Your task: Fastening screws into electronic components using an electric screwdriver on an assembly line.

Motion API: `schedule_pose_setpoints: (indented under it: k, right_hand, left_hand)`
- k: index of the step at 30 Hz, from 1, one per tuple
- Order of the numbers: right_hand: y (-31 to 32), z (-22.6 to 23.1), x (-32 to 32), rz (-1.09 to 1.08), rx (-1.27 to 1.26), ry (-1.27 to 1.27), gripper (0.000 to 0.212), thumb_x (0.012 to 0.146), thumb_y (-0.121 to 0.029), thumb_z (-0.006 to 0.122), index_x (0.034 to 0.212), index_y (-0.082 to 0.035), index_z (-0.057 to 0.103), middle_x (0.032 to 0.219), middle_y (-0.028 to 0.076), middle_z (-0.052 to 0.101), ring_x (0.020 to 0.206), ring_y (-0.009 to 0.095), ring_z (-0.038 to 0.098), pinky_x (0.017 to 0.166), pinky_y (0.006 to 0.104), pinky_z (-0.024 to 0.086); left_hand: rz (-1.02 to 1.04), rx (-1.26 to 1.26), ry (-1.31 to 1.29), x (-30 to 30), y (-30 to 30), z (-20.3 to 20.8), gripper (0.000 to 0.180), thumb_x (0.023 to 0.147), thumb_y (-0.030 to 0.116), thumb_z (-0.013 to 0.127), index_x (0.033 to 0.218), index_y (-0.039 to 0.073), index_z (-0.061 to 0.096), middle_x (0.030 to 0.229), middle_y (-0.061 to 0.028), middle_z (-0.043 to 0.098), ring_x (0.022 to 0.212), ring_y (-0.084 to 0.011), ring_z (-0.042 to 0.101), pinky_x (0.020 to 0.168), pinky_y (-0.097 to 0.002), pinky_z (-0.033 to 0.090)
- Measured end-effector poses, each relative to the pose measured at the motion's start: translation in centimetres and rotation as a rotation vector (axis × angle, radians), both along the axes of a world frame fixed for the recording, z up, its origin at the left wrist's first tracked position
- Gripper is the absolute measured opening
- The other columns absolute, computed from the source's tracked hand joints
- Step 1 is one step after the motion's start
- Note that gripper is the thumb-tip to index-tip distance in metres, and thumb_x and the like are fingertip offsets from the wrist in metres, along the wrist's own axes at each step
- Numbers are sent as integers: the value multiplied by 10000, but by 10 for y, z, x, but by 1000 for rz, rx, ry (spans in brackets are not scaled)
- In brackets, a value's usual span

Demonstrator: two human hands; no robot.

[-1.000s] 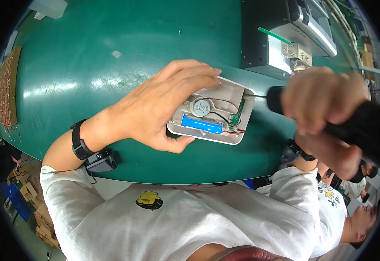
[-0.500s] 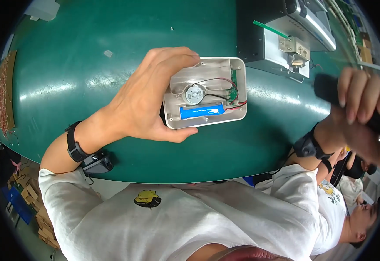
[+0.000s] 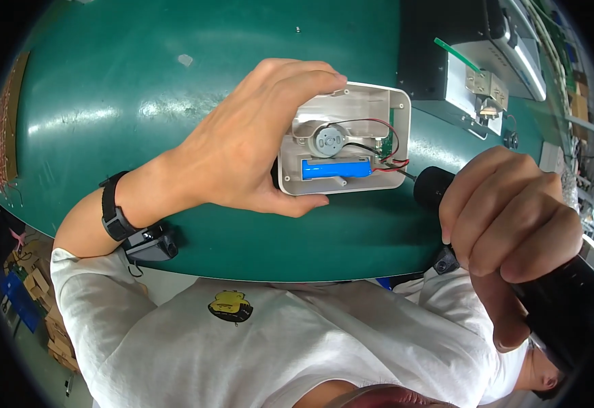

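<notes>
My left hand (image 3: 242,146) grips an off-white plastic housing (image 3: 351,102) by its left side, fingers over the top edge and thumb below. Its inside faces me. A round silver motor (image 3: 327,141) sits in it, with a blue cylindrical battery (image 3: 337,168) below. Red and black wires (image 3: 396,139) run to a green circuit board (image 3: 386,144) at the right side. My right hand (image 3: 507,211) is wrapped round a black electric screwdriver (image 3: 562,306). Its thin bit points at the housing's lower right corner; whether it touches, I cannot tell.
A black and silver machine (image 3: 429,61) with a green strip (image 3: 454,53) stands at the far right. On the green table (image 3: 106,88) lie a tiny screw (image 3: 298,29) and a pale scrap (image 3: 185,60). Red wires lie on a brown board (image 3: 6,122) at left. A black device (image 3: 153,246) sits below my left forearm.
My right hand has swung in from the right, bringing the electric screwdriver to the housing. In the picture, the housing and my left hand have shifted slightly right and up.
</notes>
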State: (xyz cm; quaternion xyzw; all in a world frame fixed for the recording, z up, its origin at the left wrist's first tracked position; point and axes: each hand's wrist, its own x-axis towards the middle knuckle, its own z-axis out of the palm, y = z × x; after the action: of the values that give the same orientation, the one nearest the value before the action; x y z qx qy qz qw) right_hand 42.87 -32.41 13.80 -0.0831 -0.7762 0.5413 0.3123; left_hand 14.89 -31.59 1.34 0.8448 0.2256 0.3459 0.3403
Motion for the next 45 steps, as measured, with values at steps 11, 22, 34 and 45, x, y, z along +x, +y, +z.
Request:
schedule_pose_setpoints:
  k: [11, 22, 34, 45]
  right_hand:
    - [12, -20, -5, 51, 19, 132, 615, 813, -547, 870, 1040, -97, 516, 741, -28, 632, 609, 105, 642, 547, 256, 562]
    - [8, -14, -6, 38, 68, 65, 655, 785, -586, 871, 1055, -99, 527, 744, -37, 634, 606, 96, 634, 559, 247, 563]
    - [7, -17, -3, 25, 56, 81, 645, 794, -586, 864, 1061, -101, 533, 742, -38, 642, 604, 92, 637, 552, 239, 561]
    - [14, -24, -5, 70, 26, 116, 593, 804, -557, 872, 968, -91, 545, 698, -32, 623, 552, 100, 623, 525, 252, 554]
  left_hand:
    - [11, 2, 13, 0, 0, 2, 1126, 585, 262, 973, 1521, 61, 380, 1473, -183, 527, 1350, -401, 485, 1108, -496, 429]
    - [21, 19, 26, 0, 0, 1, 1112, 593, 276, 967, 1519, 56, 391, 1484, -168, 519, 1341, -400, 492, 1104, -493, 436]
    - [17, 9, 19, 0, -1, 1, 1117, 589, 279, 974, 1514, 53, 391, 1468, -197, 530, 1339, -407, 497, 1117, -500, 418]
    - [7, 21, 28, 0, 0, 2, 1113, 600, 319, 969, 1510, 48, 387, 1487, -196, 499, 1341, -407, 479, 1108, -507, 424]
